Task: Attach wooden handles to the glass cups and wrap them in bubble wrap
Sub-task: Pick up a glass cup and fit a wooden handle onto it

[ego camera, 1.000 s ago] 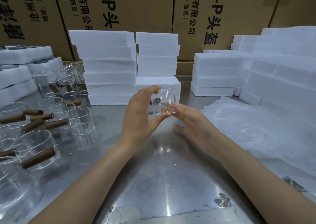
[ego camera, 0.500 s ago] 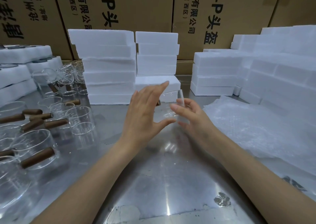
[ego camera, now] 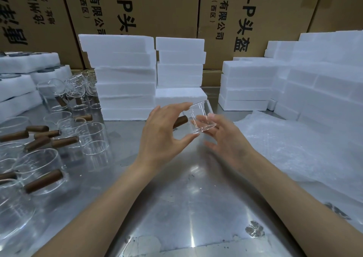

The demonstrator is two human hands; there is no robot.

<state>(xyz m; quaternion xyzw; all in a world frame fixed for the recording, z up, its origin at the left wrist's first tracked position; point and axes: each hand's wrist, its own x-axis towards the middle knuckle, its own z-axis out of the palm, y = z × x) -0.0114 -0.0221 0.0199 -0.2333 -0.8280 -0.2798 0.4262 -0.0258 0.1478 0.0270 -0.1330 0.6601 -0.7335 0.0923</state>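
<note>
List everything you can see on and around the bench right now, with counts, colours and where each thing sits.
held glass cup: one, clear, tilted, above table centre between both hands
wooden handle: one, dark brown, on that cup, mostly hidden behind the left hand
finished glass cups: many, clear with brown handles, left side of table; exact count unclear
foam blocks: several white stacks, back and right
bubble wrap: white sheets, right
cardboard boxes: brown, printed, behind the table
metal table: one, silver
left hand: grips the cup
right hand: fingers spread by the cup's base
</note>
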